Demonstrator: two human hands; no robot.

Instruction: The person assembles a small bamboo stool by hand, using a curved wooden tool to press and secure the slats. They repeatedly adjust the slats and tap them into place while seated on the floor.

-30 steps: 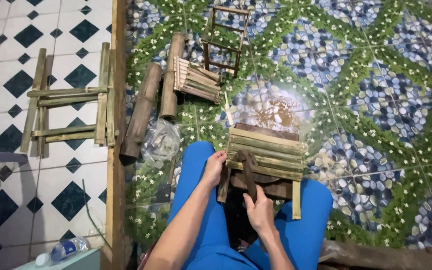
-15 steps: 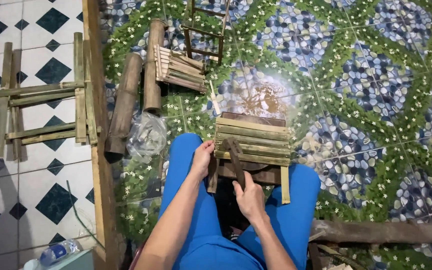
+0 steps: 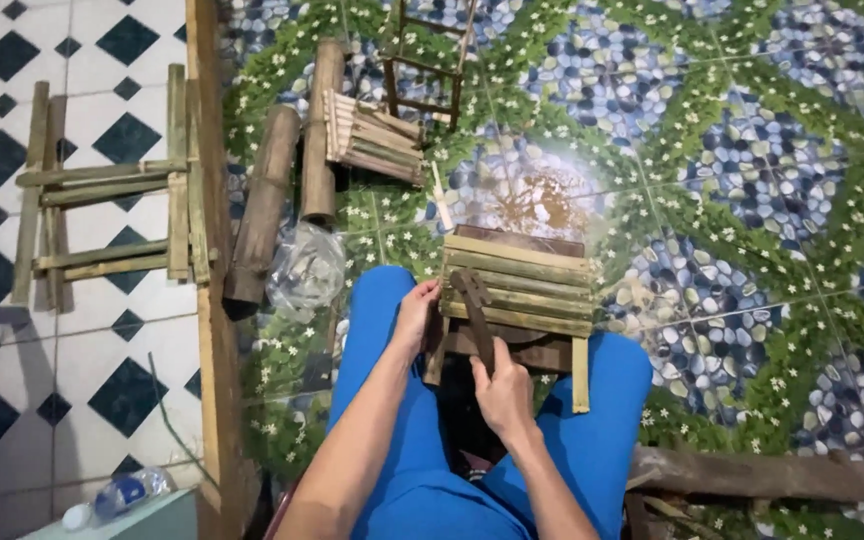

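Note:
A small bamboo-slat stool rests between my knees in blue trousers. My left hand grips the stool's left edge. My right hand is closed around the handle of a dark hammer, whose head lies on the slats near the stool's left side.
Two thick bamboo logs and a bundle of slats lie on the patterned floor ahead. A dark wooden frame stands behind. A bamboo frame lies on the checkered tiles, left. A clear plastic bag and a bottle are near.
The view has shifted slightly; both hands stay on the stool, and the hammer remains lying across the slats in my right hand.

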